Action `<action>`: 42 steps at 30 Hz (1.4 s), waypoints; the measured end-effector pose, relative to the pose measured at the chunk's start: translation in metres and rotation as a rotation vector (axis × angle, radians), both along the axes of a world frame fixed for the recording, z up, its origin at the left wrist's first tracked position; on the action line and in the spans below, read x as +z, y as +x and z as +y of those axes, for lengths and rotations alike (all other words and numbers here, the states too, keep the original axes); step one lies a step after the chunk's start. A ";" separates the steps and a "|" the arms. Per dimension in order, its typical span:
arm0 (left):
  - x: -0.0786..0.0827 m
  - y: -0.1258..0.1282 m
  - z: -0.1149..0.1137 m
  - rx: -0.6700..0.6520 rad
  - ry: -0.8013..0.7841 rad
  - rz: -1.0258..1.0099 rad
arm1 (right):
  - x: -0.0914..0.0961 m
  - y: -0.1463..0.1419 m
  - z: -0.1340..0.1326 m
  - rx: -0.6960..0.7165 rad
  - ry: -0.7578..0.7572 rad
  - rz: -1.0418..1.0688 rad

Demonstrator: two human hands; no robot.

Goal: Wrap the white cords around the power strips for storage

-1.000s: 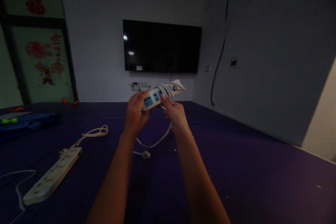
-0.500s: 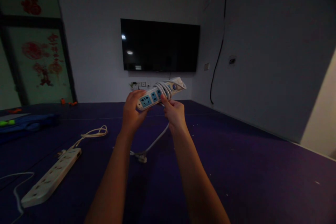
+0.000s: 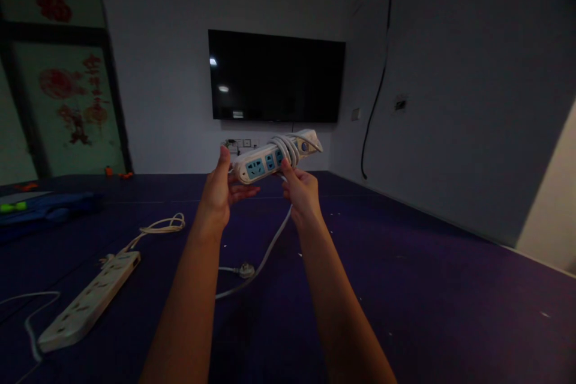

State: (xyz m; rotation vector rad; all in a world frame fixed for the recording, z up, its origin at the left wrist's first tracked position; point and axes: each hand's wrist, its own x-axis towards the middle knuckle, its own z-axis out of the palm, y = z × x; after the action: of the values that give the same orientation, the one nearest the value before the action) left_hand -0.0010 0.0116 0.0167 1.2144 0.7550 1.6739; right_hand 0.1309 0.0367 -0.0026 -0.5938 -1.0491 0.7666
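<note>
I hold a white power strip with blue sockets [image 3: 262,163] up in front of me. Its white cord [image 3: 288,149] is wound in several turns round the strip's right half. My left hand [image 3: 219,188] carries the strip's left end, thumb up against the end and fingers loosely beneath. My right hand [image 3: 300,188] pinches the cord just under the wound turns. The loose length of cord hangs down from it to the plug [image 3: 246,270], which lies on the dark purple surface [image 3: 427,288].
A second long white power strip [image 3: 90,301] with a beige cord [image 3: 162,226] lies at the left. A blue object [image 3: 45,207] sits far left. On the wall ahead are a black TV [image 3: 275,77], wall outlets [image 3: 240,144] and a black cable [image 3: 377,96].
My left fingers have loosened from round the strip's end and the strip sits a little higher. The hanging cord has straightened, and the plug has shifted on the surface.
</note>
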 end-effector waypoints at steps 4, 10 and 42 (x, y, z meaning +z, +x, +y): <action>0.000 -0.002 0.000 -0.149 -0.092 -0.024 | 0.001 -0.006 -0.001 0.022 0.046 -0.044; 0.002 -0.004 0.001 -0.123 -0.120 -0.159 | 0.001 -0.009 -0.001 0.058 0.061 -0.107; -0.015 0.005 0.014 0.280 0.424 0.169 | 0.007 -0.002 -0.003 0.219 -0.172 0.065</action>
State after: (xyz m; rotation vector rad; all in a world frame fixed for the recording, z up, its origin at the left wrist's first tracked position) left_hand 0.0041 0.0256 0.0019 1.6184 0.7180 2.0505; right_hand 0.1287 0.0336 0.0043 -0.6021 -1.0048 1.0696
